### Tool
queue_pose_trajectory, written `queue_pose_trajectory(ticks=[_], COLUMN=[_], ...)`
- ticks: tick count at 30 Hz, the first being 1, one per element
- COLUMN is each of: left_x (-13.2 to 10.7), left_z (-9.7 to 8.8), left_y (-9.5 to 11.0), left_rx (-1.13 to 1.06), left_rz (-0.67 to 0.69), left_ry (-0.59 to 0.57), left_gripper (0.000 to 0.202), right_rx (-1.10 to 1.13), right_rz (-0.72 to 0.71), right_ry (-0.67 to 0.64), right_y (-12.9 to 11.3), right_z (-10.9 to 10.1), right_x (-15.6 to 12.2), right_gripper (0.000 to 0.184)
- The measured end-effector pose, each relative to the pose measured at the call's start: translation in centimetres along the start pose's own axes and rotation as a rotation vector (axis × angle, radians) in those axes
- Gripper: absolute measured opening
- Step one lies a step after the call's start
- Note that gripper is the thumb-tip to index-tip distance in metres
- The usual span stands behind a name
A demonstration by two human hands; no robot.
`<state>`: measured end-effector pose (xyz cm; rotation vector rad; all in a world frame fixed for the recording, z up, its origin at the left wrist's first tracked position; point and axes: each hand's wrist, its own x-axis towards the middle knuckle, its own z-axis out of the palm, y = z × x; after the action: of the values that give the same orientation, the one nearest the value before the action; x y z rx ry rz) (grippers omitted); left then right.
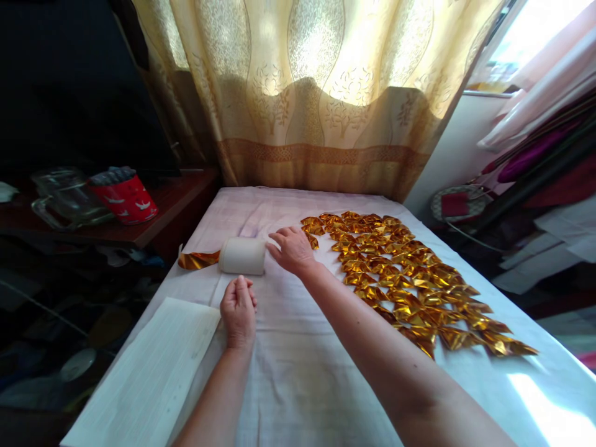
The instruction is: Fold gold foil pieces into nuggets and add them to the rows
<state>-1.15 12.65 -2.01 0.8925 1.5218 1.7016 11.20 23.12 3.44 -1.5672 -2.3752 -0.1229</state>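
Observation:
My left hand is closed, thumb on top, just in front of a white cylindrical roll. Whatever its fingers may hold is hidden. My right hand is open, fingers stretched toward the left, between the roll's right end and the leftmost of the folded gold foil pieces. Those shiny pieces lie in several rows over the right half of the white cloth. A strip of gold foil lies against the roll's left end. Closer to me on the left is a white sheet of paper with faint lines.
On the dark side cabinet at left stand a glass mug and a red cup. A dark screen rises behind them. A patterned yellow curtain hangs at the back. Clothes hang at right.

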Motion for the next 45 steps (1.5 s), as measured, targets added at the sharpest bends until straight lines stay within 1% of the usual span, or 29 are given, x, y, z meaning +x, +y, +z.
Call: queue_pose_trajectory(ticks=[3,4,6,8,9,11,14,17,23,31,33,35,39,42,44,45], left_x=[0.2,0.2,0.2,0.2,0.1,0.1,0.2,0.2,0.1,0.0,0.0,0.1,0.2,0.2,0.2,0.2], left_z=[0.0,0.0,0.0,0.1,0.2,0.2,0.2,0.2,0.2,0.2,0.2,0.2,0.3,0.2,0.2,0.2], left_y=[0.0,0.0,0.1,0.2,0.2,0.2,0.0,-0.1,0.0,0.2,0.2,0.1,0.1,0.1,0.1,0.2], left_rx=[-0.026,-0.032,-0.041,-0.048,-0.049,-0.048,-0.043,-0.037,-0.027,-0.039,-0.046,-0.054,-0.076,-0.095,-0.107,-0.111], left_rz=[-0.005,-0.007,-0.009,-0.009,-0.007,-0.003,0.003,0.004,0.004,0.002,0.001,-0.003,-0.017,-0.029,-0.033,-0.035], left_ry=[0.009,0.011,0.011,0.007,0.002,-0.006,-0.015,-0.022,-0.035,-0.044,-0.044,-0.039,-0.011,0.010,0.017,0.018], left_gripper=[0.044,0.044,0.045,0.045,0.046,0.046,0.047,0.046,0.047,0.046,0.046,0.046,0.047,0.048,0.049,0.049], right_rx=[0.114,0.132,0.137,0.115,0.102,0.084,0.061,0.040,0.025,0.042,0.055,0.076,0.134,0.206,0.195,0.181], right_rz=[-0.095,-0.090,0.005,0.175,0.222,0.269,0.291,0.322,0.359,0.343,0.326,0.297,0.172,-0.058,-0.088,-0.095], right_ry=[0.024,0.023,0.015,0.005,0.000,-0.026,-0.063,-0.079,-0.087,-0.074,-0.054,-0.029,0.033,0.080,0.060,0.038], right_y=[-2.1,-2.5,-2.4,-1.3,-0.5,1.2,3.4,4.5,5.5,6.5,6.3,5.5,2.6,0.2,-1.1,-1.6], right_z=[0.5,0.6,1.0,1.5,1.7,2.2,2.8,3.2,3.3,3.0,2.9,2.6,1.8,1.6,1.9,2.1], right_x=[-0.1,-0.1,-0.2,-0.3,-0.3,-0.6,-1.0,-1.4,-1.9,-1.6,-1.5,-1.4,-0.8,-0.2,-0.1,0.0], right_gripper=[0.049,0.049,0.044,0.041,0.042,0.039,0.034,0.033,0.034,0.033,0.033,0.033,0.035,0.054,0.063,0.064])
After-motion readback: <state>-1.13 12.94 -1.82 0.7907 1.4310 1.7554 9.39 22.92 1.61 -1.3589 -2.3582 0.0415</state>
